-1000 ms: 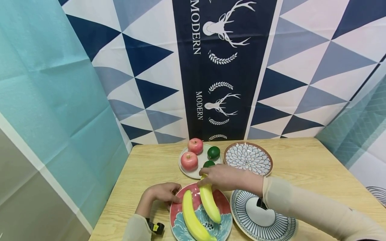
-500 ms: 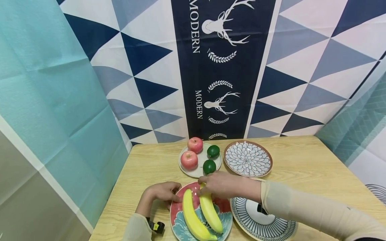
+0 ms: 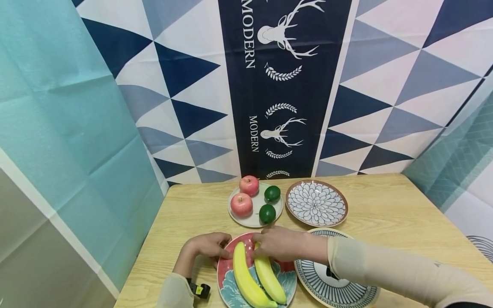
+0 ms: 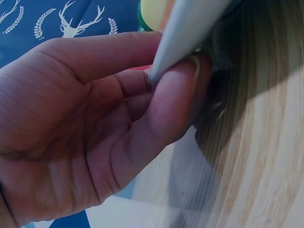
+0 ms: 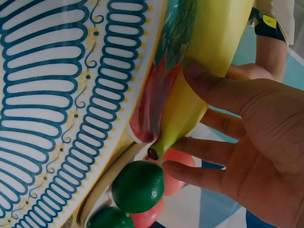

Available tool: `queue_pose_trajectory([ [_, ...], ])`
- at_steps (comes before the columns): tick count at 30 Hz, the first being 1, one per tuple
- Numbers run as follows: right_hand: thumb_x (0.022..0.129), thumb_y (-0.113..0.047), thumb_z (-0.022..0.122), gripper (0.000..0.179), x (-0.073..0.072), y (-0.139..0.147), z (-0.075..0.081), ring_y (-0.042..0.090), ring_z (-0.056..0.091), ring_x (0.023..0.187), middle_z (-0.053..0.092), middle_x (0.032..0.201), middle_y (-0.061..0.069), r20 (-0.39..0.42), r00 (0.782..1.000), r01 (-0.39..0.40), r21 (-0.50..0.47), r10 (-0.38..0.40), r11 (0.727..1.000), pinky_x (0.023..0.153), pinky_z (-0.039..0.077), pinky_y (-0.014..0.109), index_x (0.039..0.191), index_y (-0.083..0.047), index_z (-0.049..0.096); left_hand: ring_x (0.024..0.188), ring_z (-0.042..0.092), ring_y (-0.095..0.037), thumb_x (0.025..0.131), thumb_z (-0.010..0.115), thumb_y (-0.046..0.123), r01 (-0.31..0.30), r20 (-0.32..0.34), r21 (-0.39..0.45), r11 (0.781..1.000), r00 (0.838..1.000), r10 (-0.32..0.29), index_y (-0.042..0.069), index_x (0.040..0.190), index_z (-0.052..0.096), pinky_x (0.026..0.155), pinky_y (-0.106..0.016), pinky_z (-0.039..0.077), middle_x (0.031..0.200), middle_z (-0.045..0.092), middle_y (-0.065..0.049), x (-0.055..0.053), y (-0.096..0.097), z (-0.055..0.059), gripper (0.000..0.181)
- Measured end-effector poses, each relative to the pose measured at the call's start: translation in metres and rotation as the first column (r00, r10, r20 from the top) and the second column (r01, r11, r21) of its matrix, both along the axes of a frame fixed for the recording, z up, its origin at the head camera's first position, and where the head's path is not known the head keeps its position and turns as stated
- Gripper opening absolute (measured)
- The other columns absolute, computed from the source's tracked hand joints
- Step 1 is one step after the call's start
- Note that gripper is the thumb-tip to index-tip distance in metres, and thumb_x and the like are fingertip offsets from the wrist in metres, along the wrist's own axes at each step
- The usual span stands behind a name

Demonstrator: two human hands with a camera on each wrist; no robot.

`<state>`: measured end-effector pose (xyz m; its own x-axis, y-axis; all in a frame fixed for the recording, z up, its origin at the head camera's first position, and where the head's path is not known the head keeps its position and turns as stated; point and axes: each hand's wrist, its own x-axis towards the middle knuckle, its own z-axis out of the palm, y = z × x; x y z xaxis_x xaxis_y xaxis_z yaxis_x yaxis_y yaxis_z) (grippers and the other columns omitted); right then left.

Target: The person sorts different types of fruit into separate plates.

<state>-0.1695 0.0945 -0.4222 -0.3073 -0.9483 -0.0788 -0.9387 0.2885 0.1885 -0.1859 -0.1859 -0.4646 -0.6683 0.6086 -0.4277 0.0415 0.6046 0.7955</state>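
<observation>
A red-and-blue plate (image 3: 230, 284) lies near the front of the table with two yellow bananas side by side on it. My left hand (image 3: 207, 247) pinches the plate's left rim; in the left wrist view its thumb and fingers meet the pale edge (image 4: 190, 35) from both sides. The right hand (image 3: 280, 244) holds the upper end of the right banana (image 3: 270, 280). Seen from the right wrist, the thumb lies on one side of that banana (image 5: 187, 95) and the fingers on the other, near its dark stem tip. The left banana (image 3: 245, 278) lies untouched.
Behind stands a small pale plate (image 3: 252, 221) with two apples (image 3: 242, 205) and two dark green fruits (image 3: 267, 213). A brown-rimmed floral plate (image 3: 344, 203) is at the back right. Under the right forearm lies a blue-striped plate (image 3: 363, 293). Patterned curtains (image 3: 192, 85) close off the back.
The right hand has come down and nearer with the right banana, which now lies closer alongside the left one. The left hand stays on the plate rim.
</observation>
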Motion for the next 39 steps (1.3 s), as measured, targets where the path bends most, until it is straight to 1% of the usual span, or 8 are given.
queue_pose_trajectory([
  [4,0.091,-0.019,0.081,0.042,-0.001,0.000,-0.004,0.013,0.059,0.095,0.067,0.128,-0.002,-0.006,1.000,-0.001,0.012,0.001,1.000,0.085,0.053,0.028,0.126,-0.042,0.074,0.065,0.062,-0.015,0.099,0.072,0.015,0.008,-0.001,-0.001,1.000,1.000,-0.008,0.008,0.102,0.065,0.056,-0.025,0.052,0.090,0.065,-0.007,-0.001,0.000,-0.001,0.011],
  [10,0.093,-0.020,0.079,0.046,0.001,0.001,-0.009,0.020,0.064,0.114,0.066,0.137,0.001,0.008,1.000,0.006,0.001,-0.006,1.000,0.096,0.056,0.041,0.134,-0.039,0.071,0.065,0.062,-0.015,0.099,0.072,0.015,0.011,-0.001,-0.006,1.000,1.000,-0.011,0.008,0.101,0.065,0.056,-0.025,0.052,0.090,0.064,-0.007,-0.001,0.000,-0.002,0.011],
  [16,0.094,-0.018,0.077,0.049,0.003,0.004,-0.010,0.024,0.064,0.124,0.065,0.141,0.003,0.041,0.999,0.034,-0.025,-0.033,0.999,0.100,0.056,0.048,0.139,-0.035,0.068,0.064,0.064,-0.016,0.099,0.072,0.013,0.007,0.019,-0.001,1.000,1.000,-0.007,0.007,0.102,0.064,0.056,-0.027,0.054,0.090,0.065,-0.009,0.000,0.000,-0.002,0.011],
  [21,0.090,-0.018,0.082,0.061,0.003,0.006,-0.002,0.022,0.062,0.130,0.064,0.143,0.002,0.061,0.997,0.055,-0.037,-0.053,0.998,0.103,0.055,0.046,0.146,-0.033,0.064,0.063,0.064,-0.015,0.099,0.072,0.013,0.002,0.022,0.002,1.000,1.000,-0.002,0.007,0.102,0.064,0.055,-0.026,0.055,0.090,0.066,-0.008,0.000,0.001,0.000,0.010],
  [26,0.090,-0.016,0.084,0.062,0.000,0.012,0.013,0.022,0.059,0.134,0.063,0.146,0.004,0.135,0.981,0.148,-0.065,-0.139,0.987,0.106,0.054,0.046,0.147,-0.031,0.064,0.064,0.063,-0.014,0.100,0.071,0.014,0.003,0.011,0.000,1.000,1.000,-0.003,0.008,0.102,0.065,0.056,-0.025,0.052,0.090,0.066,-0.006,0.000,0.001,-0.001,0.009],
  [32,0.094,-0.023,0.082,0.051,-0.004,0.031,0.024,0.023,0.065,0.124,0.065,0.139,0.004,0.216,0.952,0.259,-0.204,-0.215,0.944,0.100,0.057,0.043,0.143,-0.026,0.067,0.063,0.062,-0.014,0.099,0.072,0.014,0.000,0.018,-0.005,1.000,1.000,0.000,0.007,0.101,0.064,0.054,-0.024,0.051,0.089,0.065,-0.007,0.001,0.001,0.000,0.011],
  [35,0.097,-0.026,0.079,0.047,-0.006,0.046,0.027,0.020,0.067,0.116,0.067,0.134,0.002,0.249,0.937,0.313,-0.291,-0.244,0.904,0.096,0.059,0.041,0.142,-0.024,0.067,0.062,0.062,-0.013,0.099,0.071,0.014,-0.004,0.038,0.003,1.000,0.999,0.003,0.007,0.102,0.064,0.053,-0.023,0.052,0.089,0.066,-0.008,0.000,0.001,0.000,0.011],
  [39,0.098,-0.027,0.078,0.041,-0.008,0.068,0.029,0.019,0.069,0.109,0.070,0.126,0.002,0.235,0.922,0.380,-0.392,-0.309,0.838,0.091,0.060,0.042,0.138,-0.020,0.069,0.062,0.062,-0.014,0.100,0.070,0.014,0.000,0.057,0.016,1.000,0.998,0.000,0.007,0.104,0.064,0.053,-0.023,0.052,0.089,0.067,-0.008,0.001,0.000,0.000,0.010],
])
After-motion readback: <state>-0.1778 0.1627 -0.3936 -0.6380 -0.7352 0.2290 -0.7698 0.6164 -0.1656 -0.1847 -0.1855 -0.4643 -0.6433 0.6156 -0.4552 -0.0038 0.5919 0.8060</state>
